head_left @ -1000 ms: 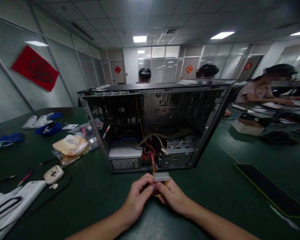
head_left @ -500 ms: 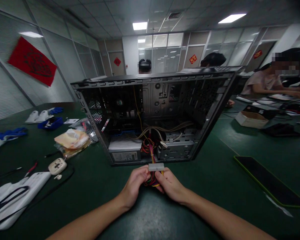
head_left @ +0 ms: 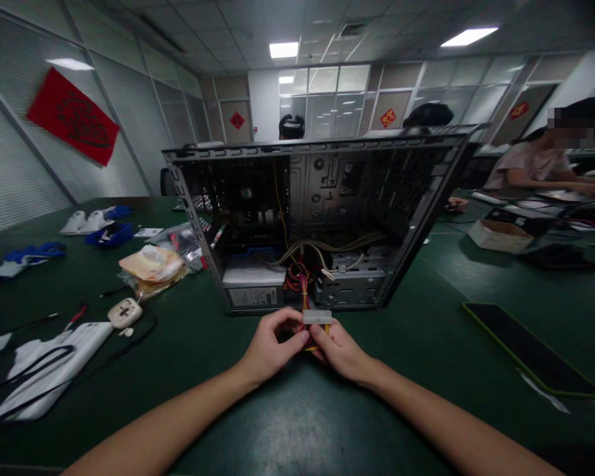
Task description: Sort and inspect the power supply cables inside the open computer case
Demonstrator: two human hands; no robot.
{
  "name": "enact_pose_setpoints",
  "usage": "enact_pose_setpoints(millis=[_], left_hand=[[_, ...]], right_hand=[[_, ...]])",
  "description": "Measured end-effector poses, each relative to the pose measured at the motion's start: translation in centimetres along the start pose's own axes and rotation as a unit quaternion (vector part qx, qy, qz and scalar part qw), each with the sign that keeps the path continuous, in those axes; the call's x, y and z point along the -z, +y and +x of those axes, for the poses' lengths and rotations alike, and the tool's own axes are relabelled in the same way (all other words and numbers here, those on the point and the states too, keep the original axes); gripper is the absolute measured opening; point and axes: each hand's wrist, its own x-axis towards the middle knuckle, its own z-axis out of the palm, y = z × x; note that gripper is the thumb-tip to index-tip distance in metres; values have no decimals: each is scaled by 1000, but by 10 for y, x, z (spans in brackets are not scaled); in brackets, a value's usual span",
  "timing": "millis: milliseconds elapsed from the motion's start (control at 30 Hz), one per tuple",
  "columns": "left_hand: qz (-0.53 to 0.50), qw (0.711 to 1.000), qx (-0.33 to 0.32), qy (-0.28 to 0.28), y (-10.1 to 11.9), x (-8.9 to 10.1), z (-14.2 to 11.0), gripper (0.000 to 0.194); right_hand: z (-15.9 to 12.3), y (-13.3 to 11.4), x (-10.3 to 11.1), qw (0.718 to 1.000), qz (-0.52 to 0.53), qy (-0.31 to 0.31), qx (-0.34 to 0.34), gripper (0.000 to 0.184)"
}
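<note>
An open computer case point(head_left: 322, 149) stands on the green table in front of me, its bare side facing me. A bundle of coloured power cables point(head_left: 304, 291) comes out of its lower middle and ends in a long pale multi-pin connector point(head_left: 317, 317). My right hand point(head_left: 344, 350) is closed round the folded cables just below the connector, thumb on the near side. From the other side my left hand point(head_left: 272, 344) pinches the same bundle between thumb and fingers. Inside the case, a power supply point(head_left: 255, 295) sits at lower left, and a loose white plug point(head_left: 327, 274) hangs near the metal drive cage point(head_left: 352, 289).
To the left lie a white power strip or box-like device point(head_left: 54, 377), a cream cross-marked case point(head_left: 124, 312), a plastic bag point(head_left: 153, 268) and blue-white gloves point(head_left: 34, 253). A black panel with green edging point(head_left: 530, 347) is at right. Beyond it, a person point(head_left: 530, 162) sits near an open carton point(head_left: 500, 235).
My left hand's fingers have shifted, with the thumb now stretched across toward the cables. The connector sits slightly higher and further right in view; the whole view has shifted a little.
</note>
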Motion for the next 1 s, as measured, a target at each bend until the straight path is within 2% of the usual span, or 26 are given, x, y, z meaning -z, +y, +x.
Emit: enact_pose_setpoints(millis=[133, 267, 367, 567, 1000], left_hand=[[48, 998, -23, 46, 3, -2, -1, 14], [12, 997, 44, 67, 0, -3, 0, 20], [-13, 995, 83, 44, -4, -1, 4, 27], [-56, 993, 73, -73, -3, 3, 8, 36], [-61, 995, 69, -44, -6, 2, 6, 28]], right_hand=[[2, -2, 2, 1000, -4, -9, -1, 63], [5, -6, 7, 999, -43, -10, 10, 71], [6, -7, 10, 998, -63, -6, 12, 74], [5, -10, 12, 997, -74, -7, 28, 75], [5, -10, 13, 997, -74, -11, 24, 73]])
